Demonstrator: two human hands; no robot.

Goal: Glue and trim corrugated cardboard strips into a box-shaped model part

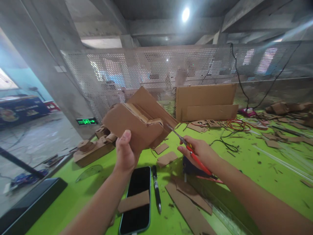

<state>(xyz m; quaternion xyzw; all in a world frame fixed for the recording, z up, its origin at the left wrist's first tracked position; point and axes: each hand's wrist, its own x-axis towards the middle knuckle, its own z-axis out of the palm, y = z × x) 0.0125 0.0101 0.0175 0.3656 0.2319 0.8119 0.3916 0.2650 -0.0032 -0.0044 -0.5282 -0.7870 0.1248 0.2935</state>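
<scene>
My left hand (126,151) grips a folded piece of brown cardboard (137,125), thumb on its near face, held up above the table. In my right hand (200,151) is a pair of scissors (195,158) with red handles, blades pointing up and left. Their tips meet or overlap the right edge of the cardboard; whether they cut into it I cannot tell. Below my hands a phone (139,182) lies with a cardboard strip (134,201) across it. Beside the phone is a black pen (156,189).
Cardboard scraps (190,205) litter the green table (244,169). A cardboard assembly (94,150) stands at left, near a clear protractor (89,172). A large cardboard sheet (207,96) leans against the perforated metal screen (151,65). Black cable (227,143) and red wire (241,125) lie toward the back right.
</scene>
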